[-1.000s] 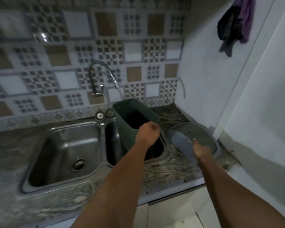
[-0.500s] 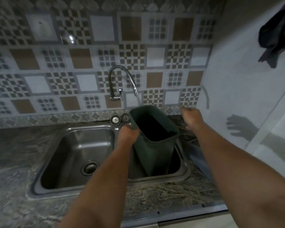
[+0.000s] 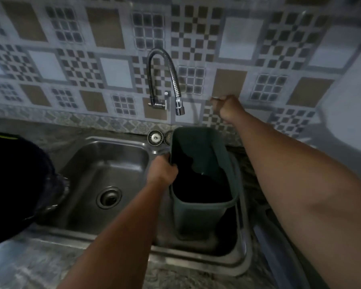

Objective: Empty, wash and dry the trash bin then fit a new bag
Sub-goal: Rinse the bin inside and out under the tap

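Note:
The dark green trash bin [image 3: 198,213] stands upright in the right basin of the steel sink [image 3: 241,261], its open mouth facing me and its inside dark. My left hand [image 3: 162,171] grips the bin's left rim. My right hand [image 3: 227,108] is raised in front of the tiled wall, right of the faucet nozzle [image 3: 179,110], with its fingers curled; I see nothing held in it. No water runs from the faucet.
The left basin [image 3: 104,163] has a drain in its floor. Two round strainers [image 3: 154,137] lie behind the sink. A dark rounded object [image 3: 15,184] fills the left edge. A grey-blue lid [image 3: 277,253] lies on the counter under my right arm.
The view has moved in closer over the sink. My right hand has risen from beside the bin toward the faucet and curled. My left hand keeps its hold on the bin's rim.

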`<state>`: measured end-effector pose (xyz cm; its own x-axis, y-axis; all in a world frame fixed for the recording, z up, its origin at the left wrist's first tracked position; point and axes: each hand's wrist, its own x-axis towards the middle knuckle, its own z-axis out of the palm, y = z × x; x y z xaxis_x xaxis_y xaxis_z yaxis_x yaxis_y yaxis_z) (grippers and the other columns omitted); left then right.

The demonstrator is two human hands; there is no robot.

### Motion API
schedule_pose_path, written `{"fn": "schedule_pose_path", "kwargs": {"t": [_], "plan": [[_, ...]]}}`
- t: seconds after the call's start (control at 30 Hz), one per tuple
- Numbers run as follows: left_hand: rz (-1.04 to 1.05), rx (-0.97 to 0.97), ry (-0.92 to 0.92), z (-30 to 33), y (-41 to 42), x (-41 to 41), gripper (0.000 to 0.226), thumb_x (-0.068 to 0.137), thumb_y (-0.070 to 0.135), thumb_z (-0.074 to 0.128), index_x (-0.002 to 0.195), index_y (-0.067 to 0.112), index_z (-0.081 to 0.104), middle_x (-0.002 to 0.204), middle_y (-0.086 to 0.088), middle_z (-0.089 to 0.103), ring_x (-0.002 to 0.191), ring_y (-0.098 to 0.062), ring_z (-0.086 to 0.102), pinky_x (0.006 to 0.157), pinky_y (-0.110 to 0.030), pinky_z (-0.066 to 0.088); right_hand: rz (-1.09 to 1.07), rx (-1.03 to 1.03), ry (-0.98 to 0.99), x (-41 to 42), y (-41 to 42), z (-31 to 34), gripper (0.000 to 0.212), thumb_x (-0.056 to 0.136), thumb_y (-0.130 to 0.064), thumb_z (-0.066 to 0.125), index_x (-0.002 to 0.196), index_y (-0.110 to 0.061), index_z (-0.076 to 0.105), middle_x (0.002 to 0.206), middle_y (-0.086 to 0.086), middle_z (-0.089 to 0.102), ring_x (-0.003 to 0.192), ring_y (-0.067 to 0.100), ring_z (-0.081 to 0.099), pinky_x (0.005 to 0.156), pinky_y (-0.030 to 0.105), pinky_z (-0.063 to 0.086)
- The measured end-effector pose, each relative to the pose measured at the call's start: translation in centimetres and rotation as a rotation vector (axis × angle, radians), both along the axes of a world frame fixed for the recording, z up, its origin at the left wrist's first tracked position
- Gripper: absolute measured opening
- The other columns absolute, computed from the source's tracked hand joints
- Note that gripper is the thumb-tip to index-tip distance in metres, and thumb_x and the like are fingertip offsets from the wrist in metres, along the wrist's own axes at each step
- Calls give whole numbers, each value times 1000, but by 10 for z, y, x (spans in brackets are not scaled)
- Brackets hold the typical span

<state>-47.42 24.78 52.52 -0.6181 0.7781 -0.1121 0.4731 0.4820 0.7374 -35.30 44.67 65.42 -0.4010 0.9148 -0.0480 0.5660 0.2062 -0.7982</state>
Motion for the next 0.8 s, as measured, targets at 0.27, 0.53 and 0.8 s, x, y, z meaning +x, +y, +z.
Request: {"fn": "schedule_pose_path", "kwargs": {"t": [0.27, 0.53, 0.8], "plan": [[30, 78, 12, -7, -11, -37, 35, 88, 11, 64, 118, 25, 74, 96, -2, 79, 95, -21, 73, 80, -31, 56, 250, 119, -66, -76, 37, 1, 42, 104, -38, 54, 132, -9, 67, 100, 5, 66, 83, 17, 60, 72, 26, 47], [126, 143, -6, -2, -21, -42, 32, 90, 11, 65, 118, 23, 75, 91, -1, 77, 87, -17, 72, 72, -29, 52, 346, 100, -208, -144, 53, -5, 36, 102, -21, 52, 138, -15, 55, 114, 4, 62, 96, 23, 50, 76, 33, 45], [122, 163, -53, -12, -21, -53, 43, 87, 23, 68, 130, 31, 70, 91, 6, 77, 83, -4, 68, 76, -18, 55, 439, 172, -202, -172, 62, -26, 32, 104, -13, 53, 136, -7, 54, 111, 3, 50, 98, 21, 54, 80, 28, 47]]}}
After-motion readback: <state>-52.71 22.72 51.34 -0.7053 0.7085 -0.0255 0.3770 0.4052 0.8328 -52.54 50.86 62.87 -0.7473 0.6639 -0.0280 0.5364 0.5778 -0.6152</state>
